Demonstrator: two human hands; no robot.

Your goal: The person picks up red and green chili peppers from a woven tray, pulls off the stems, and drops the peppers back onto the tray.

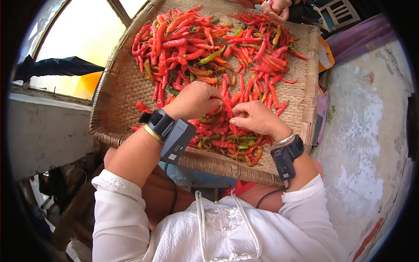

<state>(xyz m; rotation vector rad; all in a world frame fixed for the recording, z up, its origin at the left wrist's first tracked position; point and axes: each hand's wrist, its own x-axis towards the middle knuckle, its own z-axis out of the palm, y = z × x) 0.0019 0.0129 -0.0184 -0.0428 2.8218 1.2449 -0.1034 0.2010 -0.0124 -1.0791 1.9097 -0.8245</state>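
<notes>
- Wicker tray (218,163) over lap (152,196), probably for reach; rim contains chilli peppers (174,43), heaped beyond and under hands
- Left hand (195,99): fingers curled, nearly closed; grip hidden
- Right hand (257,117): loose near-pinch, can't tell hold
- Far: co-worker's hand (279,9)

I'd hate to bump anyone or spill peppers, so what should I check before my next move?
1. Left hand over the peppers: ok.
2. Right hand over the peppers: ok.
3. The other person's hand apart from yours: ok, it is at the far side.
4. Peppers inside the rim of the woven tray: ok, none seen over it.
5. Green and red peppers kept apart: not ok, mixed in the near pile.
6. Pepper firmly gripped in either of your hands: cannot tell.
</notes>
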